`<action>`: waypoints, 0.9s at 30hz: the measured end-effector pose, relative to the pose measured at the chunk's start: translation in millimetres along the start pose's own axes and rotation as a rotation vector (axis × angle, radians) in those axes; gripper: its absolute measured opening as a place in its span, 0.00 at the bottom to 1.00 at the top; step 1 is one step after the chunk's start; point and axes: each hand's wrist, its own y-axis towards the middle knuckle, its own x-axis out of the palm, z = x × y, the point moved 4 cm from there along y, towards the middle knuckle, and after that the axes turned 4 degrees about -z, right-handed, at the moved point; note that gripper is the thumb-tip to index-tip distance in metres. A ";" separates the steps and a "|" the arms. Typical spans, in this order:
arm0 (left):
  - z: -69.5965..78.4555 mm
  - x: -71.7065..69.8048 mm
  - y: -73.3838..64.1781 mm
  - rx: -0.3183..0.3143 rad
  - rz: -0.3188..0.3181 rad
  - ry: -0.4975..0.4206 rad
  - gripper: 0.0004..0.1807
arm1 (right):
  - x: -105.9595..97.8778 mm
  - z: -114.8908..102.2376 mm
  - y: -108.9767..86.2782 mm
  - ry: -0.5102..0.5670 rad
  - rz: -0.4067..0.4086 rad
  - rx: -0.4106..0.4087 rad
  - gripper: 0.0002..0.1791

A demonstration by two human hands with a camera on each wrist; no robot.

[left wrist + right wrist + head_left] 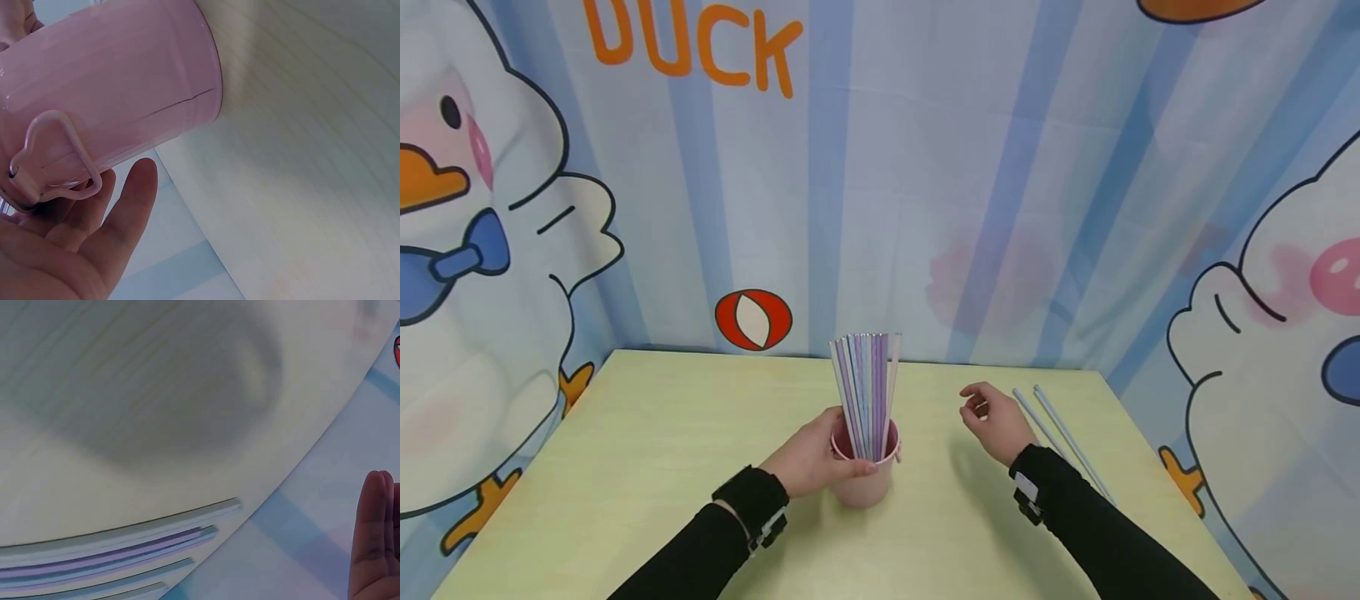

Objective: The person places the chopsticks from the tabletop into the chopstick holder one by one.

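Observation:
A small pink metal bucket (861,490) stands near the middle of the table, holding an upright bunch of purple, blue and pale drinking straws (867,387). My left hand (814,457) grips it at the rim, thumb across the front and fingers round the far side. In the left wrist view the bucket (119,81) shows a looped handle beside the fingers. My right hand (997,421) hovers over the table to the bucket's right, fingers loosely bent and holding nothing. Several more straws (112,528) lie side by side near it, some purple, some pale blue.
The pale wooden table (700,417) ends at a striped blue-and-white backdrop (887,208) printed with cartoon ducks. Two loose straws (1075,442) show beyond the right forearm, which partly covers that area. A black band with a small device circles each wrist.

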 end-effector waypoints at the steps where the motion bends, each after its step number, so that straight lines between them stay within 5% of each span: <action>1: 0.1 -0.1 0.2 0.009 -0.002 -0.003 0.48 | -2.3 7.2 -1.3 -0.022 -0.009 0.009 0.12; 14: -1.1 -0.2 0.2 0.005 -0.014 -0.008 0.49 | -14.8 85.6 -5.2 -0.321 -0.053 0.036 0.10; 27: -2.8 -0.4 -0.1 -0.011 0.000 0.011 0.51 | -12.2 87.9 -15.6 -0.473 -0.154 0.055 0.12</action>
